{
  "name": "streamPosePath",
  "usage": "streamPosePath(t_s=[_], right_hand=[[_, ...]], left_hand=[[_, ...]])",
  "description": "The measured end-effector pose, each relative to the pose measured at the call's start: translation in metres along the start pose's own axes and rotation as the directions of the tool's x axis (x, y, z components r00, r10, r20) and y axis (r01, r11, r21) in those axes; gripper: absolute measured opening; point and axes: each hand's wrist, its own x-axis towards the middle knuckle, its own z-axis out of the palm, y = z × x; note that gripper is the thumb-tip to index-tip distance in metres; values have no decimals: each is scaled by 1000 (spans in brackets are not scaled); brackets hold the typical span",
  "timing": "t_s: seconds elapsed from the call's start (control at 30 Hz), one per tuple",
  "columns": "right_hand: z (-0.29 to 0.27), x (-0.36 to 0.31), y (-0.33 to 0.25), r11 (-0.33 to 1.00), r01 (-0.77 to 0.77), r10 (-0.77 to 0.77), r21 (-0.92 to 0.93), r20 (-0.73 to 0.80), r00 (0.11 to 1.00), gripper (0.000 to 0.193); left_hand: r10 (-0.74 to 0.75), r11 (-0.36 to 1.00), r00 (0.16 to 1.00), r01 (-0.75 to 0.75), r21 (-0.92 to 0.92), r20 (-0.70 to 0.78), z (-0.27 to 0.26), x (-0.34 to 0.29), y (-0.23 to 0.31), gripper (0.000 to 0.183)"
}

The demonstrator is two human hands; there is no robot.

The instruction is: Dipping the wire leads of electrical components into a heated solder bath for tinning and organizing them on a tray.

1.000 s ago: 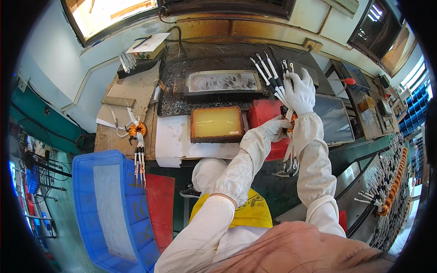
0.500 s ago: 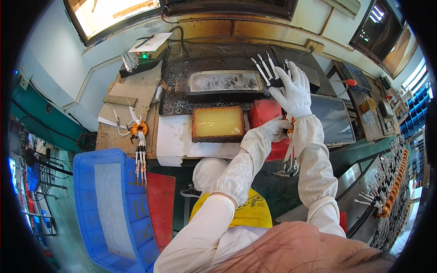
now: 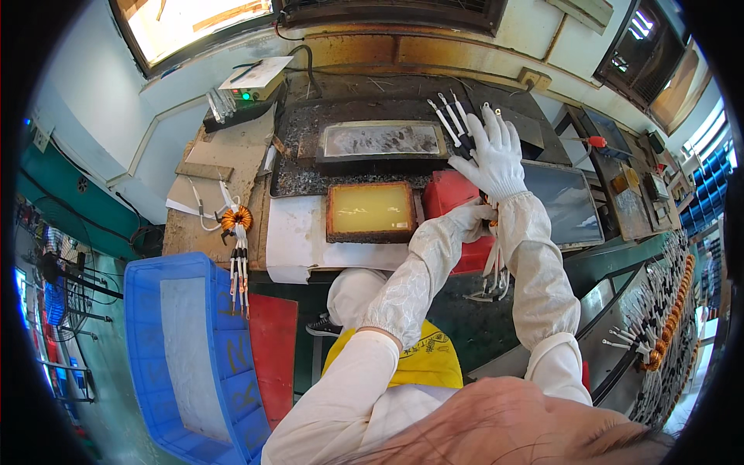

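My left hand, gloved in white, is closed on a toroidal coil wound with orange wire. Most of that coil is hidden behind my hands and right sleeve. White-sleeved leads with ring terminals and black bands stick up from it toward the far side. Against these leads lies my white-gloved right hand, palm flat and fingers stretched out, covering some of them. More lead ends hang below the coil. A second orange toroidal coil with similar leads rests at the bench's left edge.
A framed pan with a grey, shiny surface sits mid-bench, and a tray of yellow liquid is nearer me. Red blocks are beside my left hand. A blue crate stands lower left; several finished coils line the right.
My right hand has shifted slightly, its fingers straighter and turned a little left over the leads. My left hand stays at the coil.
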Motion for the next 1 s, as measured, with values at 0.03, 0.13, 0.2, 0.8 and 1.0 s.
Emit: streamPosePath(t_s=[0.03,0.13,0.2,0.8,1.0], right_hand=[[-2,1,-1,1000,1,-1,0,0,1000,76],[-8,3,-1,996,90,-89,12,-32,995,64],[-9,5,3,980,65,-36,186,-156,987,43],[4,-6,6,975,-168,195,144,-208,958,25],[4,-3,7,970,-195,221,142,-197,955,27]], left_hand=[[1,1000,1000,-1,0,0,-2,0,0,31],[-8,1000,1000,8,6,22,-3,0,1,33],[-15,999,1000,15,35,-6,-1,0,2,36],[0,999,1000,-1,39,13,-3,0,1,35],[6,1000,1000,-6,-28,-1,-2,-4,0,40]])
